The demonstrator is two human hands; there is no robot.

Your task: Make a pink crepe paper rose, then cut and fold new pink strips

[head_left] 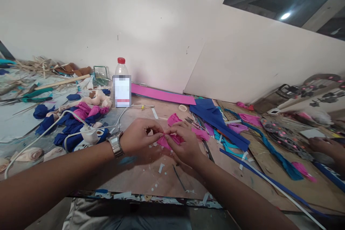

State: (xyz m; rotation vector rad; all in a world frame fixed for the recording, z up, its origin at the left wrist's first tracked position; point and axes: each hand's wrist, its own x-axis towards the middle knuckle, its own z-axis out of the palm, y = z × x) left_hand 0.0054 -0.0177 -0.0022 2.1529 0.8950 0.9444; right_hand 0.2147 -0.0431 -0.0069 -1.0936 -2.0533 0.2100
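Over the middle of the table, my left hand (140, 137) pinches a crinkled pink piece (164, 143), paper or thin cloth, between thumb and fingers. My right hand (187, 143) grips the same piece from the other side, and the fingertips of both hands nearly meet. Part of the piece is hidden behind my right fingers. Just beyond my right hand lie another pink scrap (174, 118) and a pair of scissors (195, 123), partly covered. A flat blue sheet (215, 115) rests to the right of them.
Blue and pink crumpled bundles (86, 111) and a plugged power strip (91, 136) with a white cable lie left. A red-capped bottle (122, 66) stands behind a phone (122, 91). A long pink strip (161, 94) lies along the wall. Another person's hand (327, 149) is far right.
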